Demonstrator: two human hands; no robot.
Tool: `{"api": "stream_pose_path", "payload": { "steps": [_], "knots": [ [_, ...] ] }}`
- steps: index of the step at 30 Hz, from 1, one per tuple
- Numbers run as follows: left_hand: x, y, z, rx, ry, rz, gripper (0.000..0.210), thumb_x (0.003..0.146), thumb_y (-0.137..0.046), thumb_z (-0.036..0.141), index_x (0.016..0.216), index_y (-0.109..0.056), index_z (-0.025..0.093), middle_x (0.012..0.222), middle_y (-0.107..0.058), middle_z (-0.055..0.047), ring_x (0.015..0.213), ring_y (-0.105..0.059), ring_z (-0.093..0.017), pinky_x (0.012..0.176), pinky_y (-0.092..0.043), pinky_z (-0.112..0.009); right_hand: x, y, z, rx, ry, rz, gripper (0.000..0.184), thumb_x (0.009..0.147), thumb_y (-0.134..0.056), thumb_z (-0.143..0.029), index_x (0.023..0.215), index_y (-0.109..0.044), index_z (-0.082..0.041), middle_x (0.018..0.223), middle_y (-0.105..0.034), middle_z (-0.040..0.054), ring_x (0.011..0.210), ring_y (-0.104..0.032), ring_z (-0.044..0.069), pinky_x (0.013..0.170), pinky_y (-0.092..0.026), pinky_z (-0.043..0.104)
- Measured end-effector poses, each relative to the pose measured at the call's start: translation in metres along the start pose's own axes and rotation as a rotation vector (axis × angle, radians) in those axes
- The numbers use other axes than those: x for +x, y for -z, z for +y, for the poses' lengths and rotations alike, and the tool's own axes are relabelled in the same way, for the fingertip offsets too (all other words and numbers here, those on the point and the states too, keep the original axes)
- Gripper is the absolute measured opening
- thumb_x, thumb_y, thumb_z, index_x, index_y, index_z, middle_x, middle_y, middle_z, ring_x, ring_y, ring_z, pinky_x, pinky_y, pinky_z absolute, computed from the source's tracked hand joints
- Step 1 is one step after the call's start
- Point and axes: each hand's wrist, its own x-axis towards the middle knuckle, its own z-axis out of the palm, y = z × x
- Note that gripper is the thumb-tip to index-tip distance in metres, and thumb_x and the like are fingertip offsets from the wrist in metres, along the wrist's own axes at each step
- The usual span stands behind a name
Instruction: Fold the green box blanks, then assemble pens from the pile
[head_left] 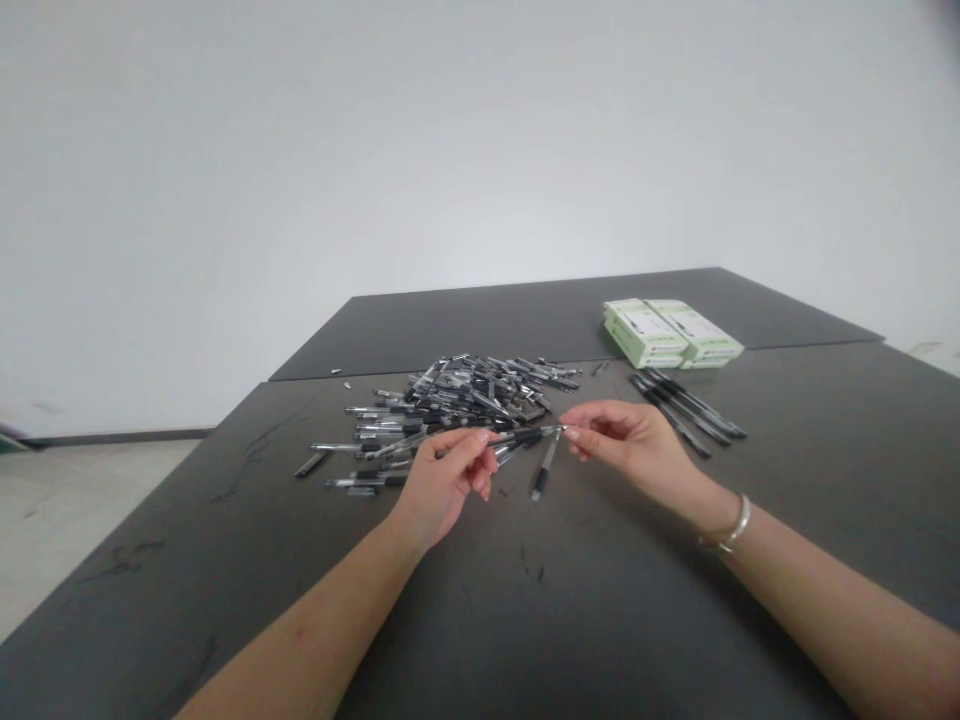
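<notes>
Left end of held pen (517, 437) hidden in left grip (442, 488); right end, at right grip (637, 440), too small to make out. Lower pens in pile (480, 392) buried. Print on boxes (651, 342) blurred, unreadable. Forearms (307, 620), tabletop (525, 630) cut off at bottom edge.

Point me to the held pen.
In the head view, the pen is just below the centre, spanning from the left hand to the right hand, in front of the large pen pile.
</notes>
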Motion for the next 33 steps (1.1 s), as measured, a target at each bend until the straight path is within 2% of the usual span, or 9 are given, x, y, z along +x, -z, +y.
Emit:
{"api": "stream_pose_path", "payload": {
  "steps": [6, 16, 27, 33],
  "knots": [
    [0.0004, 0.0024, -0.0014, 0.003, 0.002, -0.020, 0.017, 0.079, -0.068, 0.029, 0.080, -0.072, 0.012, 0.057, -0.057, 0.001, 0.042, -0.042, -0.005, 0.042, -0.042, -0.021, -0.0001, 0.0038, -0.0014, -0.045, 0.016, 0.000, 0.018, 0.074, -0.074, -0.028, 0.089, -0.073, -0.018, 0.062, -0.065, 0.0004, 0.055, -0.055, 0.010, 0.052, -0.045, 0.022],
    [-0.0003, 0.0017, -0.0004, -0.012, -0.012, -0.004, 0.016, 0.078, -0.068, 0.026, 0.079, -0.073, 0.012, 0.057, -0.058, 0.000, 0.042, -0.042, -0.005, 0.041, -0.042, -0.020, -0.0007, 0.0038, -0.0058, -0.060, 0.041, -0.002, 0.015, 0.074, -0.073, -0.027, 0.087, -0.072, -0.018, 0.061, -0.063, -0.0002, 0.055, -0.055, 0.010, 0.053, -0.046, 0.022],
    [0.0003, 0.0028, -0.0056, 0.047, -0.018, -0.046, 0.017, 0.079, -0.068, 0.028, 0.082, -0.073, 0.013, 0.057, -0.059, 0.000, 0.041, -0.045, -0.006, 0.041, -0.043, -0.021, -0.0047, -0.0017, 0.0008, -0.243, 0.081, -0.043, 0.017, 0.079, -0.068, -0.030, 0.090, -0.071, -0.017, 0.077, -0.070, 0.0038, 0.064, -0.059, 0.012, 0.059, -0.047, 0.024],
    [-0.0009, 0.0020, -0.0069, 0.112, -0.047, -0.041, 0.017, 0.078, -0.069, 0.029, 0.085, -0.073, 0.014, 0.058, -0.060, 0.001, 0.040, -0.047, -0.006, 0.039, -0.042, -0.021, -0.0060, -0.0042, -0.0026, -0.304, 0.091, -0.073, 0.018, 0.084, -0.062, -0.032, 0.089, -0.069, -0.016, 0.075, -0.068, 0.0034, 0.063, -0.058, 0.013, 0.058, -0.046, 0.023]
  ]
}}
